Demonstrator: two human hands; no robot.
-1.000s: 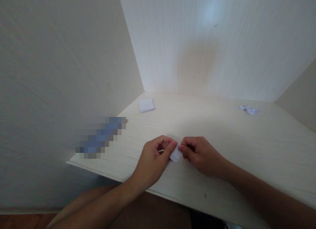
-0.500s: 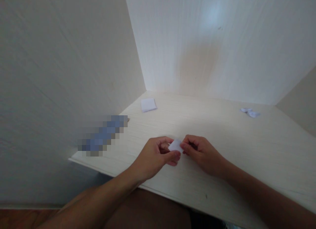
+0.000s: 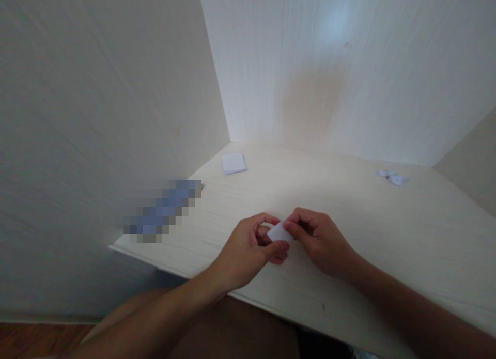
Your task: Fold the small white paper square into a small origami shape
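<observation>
The left hand (image 3: 248, 253) has shifted its thumb from the face of the small white paper (image 3: 279, 232) to its near edge, fingers curled loosely around it, while the right hand (image 3: 318, 238) pinches the right end above the near-middle table (image 3: 341, 188), suggesting a mid-work regrip

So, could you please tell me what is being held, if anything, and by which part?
A paper: the right hand pinches its right end. Whether the left hand grips it too is unclear.

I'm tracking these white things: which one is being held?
The small paper pinched in the right hand; the square stack at back left and loose pieces at far right lie untouched.
</observation>
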